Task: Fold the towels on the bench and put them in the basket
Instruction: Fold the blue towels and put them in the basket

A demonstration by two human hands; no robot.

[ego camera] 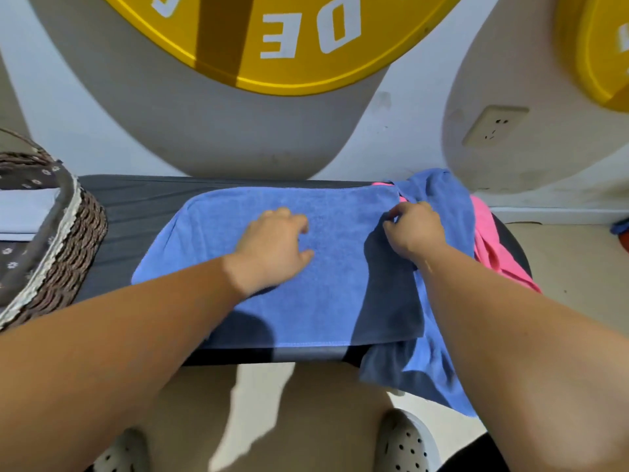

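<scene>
Fingers of left hand rest on blue towel; right hand pinches its edge.

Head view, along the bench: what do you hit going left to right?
basket → left hand → right hand → pink towel. The spread blue towel lies under the left hand and reaches the right, so skipped.

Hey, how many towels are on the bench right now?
3. A flat blue towel is spread on the bench under the left hand; a crumpled blue towel hangs off the right end; a pink towel lies partly under it. The pile may hide more.
</scene>
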